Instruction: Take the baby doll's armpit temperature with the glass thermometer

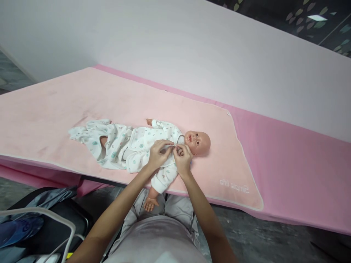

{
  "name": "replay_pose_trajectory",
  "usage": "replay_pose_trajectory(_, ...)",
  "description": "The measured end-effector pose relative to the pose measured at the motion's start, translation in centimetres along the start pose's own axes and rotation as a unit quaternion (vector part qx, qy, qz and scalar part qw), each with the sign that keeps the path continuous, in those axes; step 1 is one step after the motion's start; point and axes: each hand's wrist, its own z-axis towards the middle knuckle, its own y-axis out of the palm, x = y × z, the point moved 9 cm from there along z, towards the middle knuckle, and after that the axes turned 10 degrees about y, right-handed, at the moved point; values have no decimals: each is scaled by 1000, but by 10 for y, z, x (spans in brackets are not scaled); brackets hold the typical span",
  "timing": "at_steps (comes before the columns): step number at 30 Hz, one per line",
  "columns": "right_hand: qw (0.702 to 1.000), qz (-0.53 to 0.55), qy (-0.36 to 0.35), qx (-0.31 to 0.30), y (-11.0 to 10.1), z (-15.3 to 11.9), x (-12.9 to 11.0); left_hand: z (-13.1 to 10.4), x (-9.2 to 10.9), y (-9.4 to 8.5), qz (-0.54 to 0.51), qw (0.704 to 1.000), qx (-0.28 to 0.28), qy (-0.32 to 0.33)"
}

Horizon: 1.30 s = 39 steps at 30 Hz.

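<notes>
A baby doll (201, 143) lies on its back on a pale pink mat (233, 164), its head to the right. It wears a white patterned jacket (142, 136), and white patterned trousers (116, 137) lie around its legs. At the jacket's neck, my left hand (160, 153) pinches the cloth edge between thumb and fingers. My right hand (183, 155) is closed on the same edge, just below the doll's chin, with the fingertips of both hands nearly touching. One doll arm hangs over the mat's near edge, its hand (150, 202) above my lap.
The mat lies on a pink-covered table (296, 164) against a white wall (192, 47). Left of my legs is a black chair (68, 215) with grey cloth, a blue bottle (24, 228) and a white curved tube (55, 215).
</notes>
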Motion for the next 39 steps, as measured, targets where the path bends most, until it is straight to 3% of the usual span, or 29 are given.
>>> replay_pose_trajectory(5,1000,8,0,18,-4,-1,0,-3,10,2,82,996,-8,37)
replay_pose_trajectory(15,1000,9,-11,17,-4,-4,-2,-6,8,12,222,972,-71,26)
replay_pose_trajectory(22,1000,-4,-21,3,-1,-4,-4,-6,6,17,246,964,-96,32)
replay_pose_trajectory(32,1000,-5,-27,-10,1,-4,-7,-7,7,13,236,969,-67,28)
replay_pose_trajectory(39,1000,6,-6,-3,-3,-7,-3,-9,10,-8,198,980,-12,0)
